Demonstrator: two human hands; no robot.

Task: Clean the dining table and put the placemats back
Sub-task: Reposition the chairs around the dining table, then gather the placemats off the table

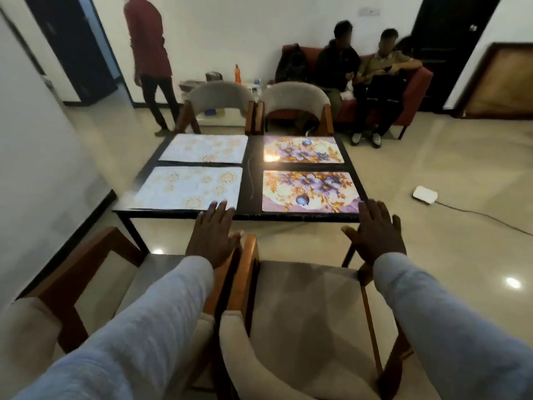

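Note:
A dark dining table (251, 180) carries two white placemats with gold medallions on its left half, one near (184, 187) and one far (203, 148). Two purple floral placemats lie on the right half, one near (310, 190) and one far (302, 149). A thin string or cord (251, 177) runs along the bare strip between them. My left hand (215, 235) reaches out flat, fingertips at the near white mat's front edge, holding nothing. My right hand (375, 230) is spread flat by the table's near right corner, also holding nothing.
Two cushioned wooden chairs (302, 307) stand between me and the table, and two more (294, 102) on the far side. Two people sit on a red sofa (415, 90); another stands at back left (150, 53). A white device with a cable (424, 194) lies on the floor at right.

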